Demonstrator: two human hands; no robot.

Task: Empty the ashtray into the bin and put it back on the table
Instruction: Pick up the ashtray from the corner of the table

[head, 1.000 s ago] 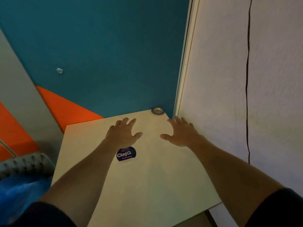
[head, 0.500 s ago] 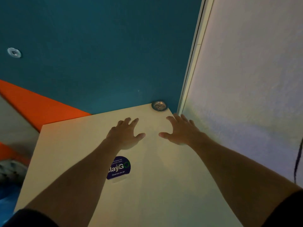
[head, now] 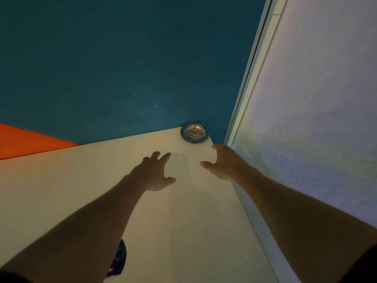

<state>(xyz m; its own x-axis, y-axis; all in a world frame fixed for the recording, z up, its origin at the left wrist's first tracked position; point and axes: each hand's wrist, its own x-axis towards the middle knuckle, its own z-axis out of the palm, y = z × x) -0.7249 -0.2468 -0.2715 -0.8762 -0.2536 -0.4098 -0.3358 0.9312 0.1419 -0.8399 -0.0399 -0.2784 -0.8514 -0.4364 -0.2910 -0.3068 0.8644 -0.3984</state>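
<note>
From the head camera, the round metal ashtray (head: 194, 132) sits at the far right corner of the pale table (head: 61, 180), right against the teal wall (head: 122, 58) and close to the white textured wall (head: 316, 99) on the right. Its bowl looks filled with a grey, speckled mass, most likely ash and butts, though the light is dim and the dish is small in view, so I cannot be sure of the contents.

Both arms reach forward over the tabletop. The left hand (head: 153, 174) is palm down with its fingers spread and slightly curled, thumb out to the side, holding nothing. It lies well short of the ashtray. The right hand (head: 224, 162) is nearer, its fingertips near the dish but apart from it, fingers loosely extended and thumb splayed toward the left hand. It too is empty.

A round purple sticker (head: 119, 256) shows on the table beside the left forearm, partly hidden by it. No bin is in view.

In my judgement the task is at its very start: the ashtray is untouched, apparently still full, and in its resting place. All the work remains, namely taking hold of the dish, carrying it level to the bin, tipping it out, and setting it back on the table.
</note>
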